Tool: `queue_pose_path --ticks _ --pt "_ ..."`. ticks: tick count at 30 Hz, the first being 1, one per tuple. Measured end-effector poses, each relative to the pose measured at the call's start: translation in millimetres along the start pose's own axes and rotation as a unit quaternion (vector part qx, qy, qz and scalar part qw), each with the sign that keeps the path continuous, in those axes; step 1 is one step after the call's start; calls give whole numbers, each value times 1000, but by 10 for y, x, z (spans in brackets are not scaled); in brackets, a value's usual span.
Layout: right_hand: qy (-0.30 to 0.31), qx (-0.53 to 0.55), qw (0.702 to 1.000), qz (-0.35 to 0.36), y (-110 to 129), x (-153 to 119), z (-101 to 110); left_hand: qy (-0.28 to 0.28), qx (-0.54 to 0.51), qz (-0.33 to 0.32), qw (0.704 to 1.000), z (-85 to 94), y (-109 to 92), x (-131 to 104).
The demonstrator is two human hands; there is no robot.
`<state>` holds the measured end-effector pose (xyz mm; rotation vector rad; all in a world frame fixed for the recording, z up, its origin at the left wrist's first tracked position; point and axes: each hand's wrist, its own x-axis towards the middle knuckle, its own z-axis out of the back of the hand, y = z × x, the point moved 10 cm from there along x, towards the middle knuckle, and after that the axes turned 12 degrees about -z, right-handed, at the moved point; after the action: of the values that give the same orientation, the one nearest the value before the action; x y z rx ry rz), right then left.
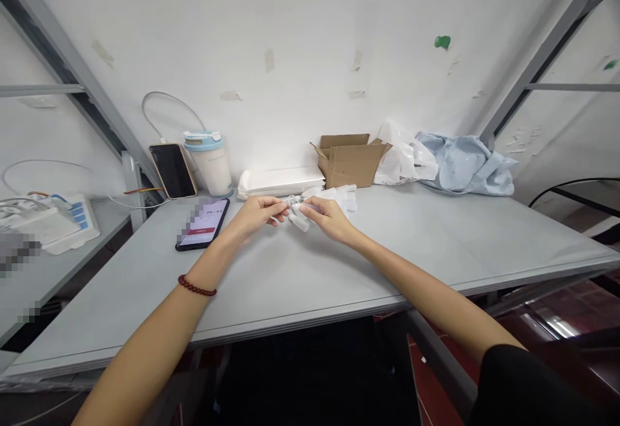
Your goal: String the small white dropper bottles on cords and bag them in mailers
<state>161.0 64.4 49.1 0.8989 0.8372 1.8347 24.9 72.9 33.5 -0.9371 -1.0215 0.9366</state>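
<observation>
White pieces (299,222) lie where left hand (260,215) and right hand (330,217) converge.

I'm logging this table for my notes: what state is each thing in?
Left hand, grip closed on small clear piece
Right hand, grip closed, seemingly on the same piece
White pieces, bunched behind the right hand
Lying phone, screen lit
Propped phone, screen dark
Cup, upright, lid on
Cardboard box, flaps open
White plastic bag, crumpled
Light-blue bundle, crumpled
Power strip, on or off unclear

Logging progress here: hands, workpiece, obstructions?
Left hand, right hand pinching small whitish piece. White pile just behind right hand. Cardboard box beyond, clear of both.
</observation>
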Motion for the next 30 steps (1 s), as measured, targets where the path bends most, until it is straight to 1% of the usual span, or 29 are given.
queue_pose_path --ticks 3,8,14,22,25,27,30 --pt "6 5 1000 -3 0 -5 -20 2 -8 -4 1000 -31 -5 3" --pt "14 8 1000 -13 -30 -22 -67 -7 -17 10 1000 -56 8 -9" --pt "14 3 1000 1 -43 -35 -97 -10 -25 3 1000 -61 31 -10" --pt "15 -20 1000 -8 -78 -37 -109 -9 -14 2 1000 -97 62 -6" --pt "21 -13 1000 -8 -96 -2 -107 2 -21 9 1000 -119 62 -10" --pt "23 -2 1000 -9 -104 26 -92 0 -29 20 999 -102 68 -10" --pt "21 11 1000 -19 -123 57 -65 -30 -35 35 998 -7 90 1"
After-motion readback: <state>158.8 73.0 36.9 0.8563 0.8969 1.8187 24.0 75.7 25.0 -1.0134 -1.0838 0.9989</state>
